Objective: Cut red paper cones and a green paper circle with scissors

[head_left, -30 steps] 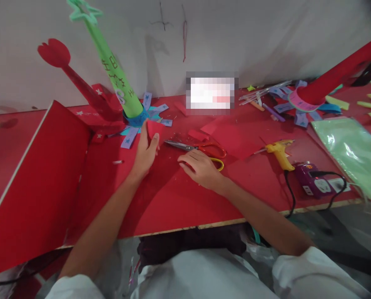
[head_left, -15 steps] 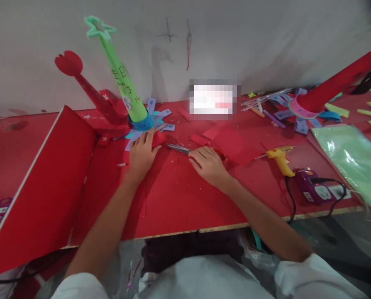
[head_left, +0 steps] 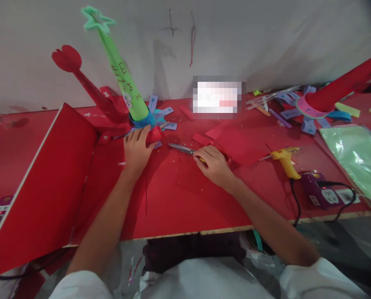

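My left hand (head_left: 137, 151) rests on the red table at the foot of a green paper tube (head_left: 126, 83) that stands in a blue ring. A small red paper roll (head_left: 155, 134) sits between its thumb and forefinger; the palm side is hidden. Farther right, my right hand (head_left: 215, 164) curls over the handles of a pair of scissors (head_left: 181, 148). Their blades lie low over the table, pointing left and almost closed together. Beyond that hand are pieces of red paper (head_left: 232, 139).
An upright red board (head_left: 45, 182) stands at the left, with a red paper flower (head_left: 67, 59) behind it. To the right are a yellow glue gun (head_left: 286, 162), a purple power box (head_left: 320, 191) with a cord, and a green plastic packet (head_left: 356, 158). A wall closes the back.
My left hand has shifted slightly left with the red paper roll, away from the scissor tips. My right hand keeps its grip on the scissors. The whole view has shifted a little.
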Demonstrator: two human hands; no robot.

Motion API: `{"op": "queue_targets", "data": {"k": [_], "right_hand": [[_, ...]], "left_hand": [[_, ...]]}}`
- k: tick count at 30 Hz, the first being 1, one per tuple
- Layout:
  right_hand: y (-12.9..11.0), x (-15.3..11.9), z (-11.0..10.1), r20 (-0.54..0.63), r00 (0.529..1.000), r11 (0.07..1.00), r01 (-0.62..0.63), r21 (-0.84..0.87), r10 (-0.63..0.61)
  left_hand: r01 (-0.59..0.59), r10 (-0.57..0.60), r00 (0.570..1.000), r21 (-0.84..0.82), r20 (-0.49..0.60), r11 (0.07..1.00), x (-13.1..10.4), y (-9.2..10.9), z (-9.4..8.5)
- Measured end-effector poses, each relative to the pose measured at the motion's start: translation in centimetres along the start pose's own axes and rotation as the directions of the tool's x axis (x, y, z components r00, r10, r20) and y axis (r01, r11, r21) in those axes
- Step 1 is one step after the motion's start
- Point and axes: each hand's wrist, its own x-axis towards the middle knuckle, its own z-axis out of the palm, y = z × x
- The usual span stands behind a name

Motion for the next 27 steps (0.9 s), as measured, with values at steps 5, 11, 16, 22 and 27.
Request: {"op": "queue_targets", "data": {"k": [5, 11, 16, 22, 27], "right_hand": [[0.1, 0.1, -0.1, -0.029, 0.999, 0.999, -0.015, 0.037, 0.016], [0.2, 0.1, -0.4, -0.018, 0.999, 0.998, -0.035, 0.052, 0.036], [0.2, 0.0, -0.4, -0.005, 1.0, 0.998, -0.026, 0.049, 0.026], [-0.6, -0.1, 0.2, 0.036, 0.998, 0.999, 0.043, 0.029, -0.044], [-1.2, -0.1, 0.1, 0.076, 0.995, 0.997, 0.063, 0.043, -0.066]], "left_hand": [[-0.003, 0.003, 1.0, -0.023, 0.005, 1.0, 0.1, -0.2, 0.2], [0.044, -0.04, 0.994, 0.037, -0.101, 0.998, 0.0, -0.4, 0.1], [0.068, -0.069, 0.998, 0.048, 0.007, 0.996, 0.2, 0.5, -0.6], [-0.001, -0.009, 0.976, 0.045, 0.216, 0.999, -4.6, 2.8, -4.8], [-0.296, 0.301, 0.757, -0.105, 0.581, 0.949, -12.6, -0.5, -9.3]]}}
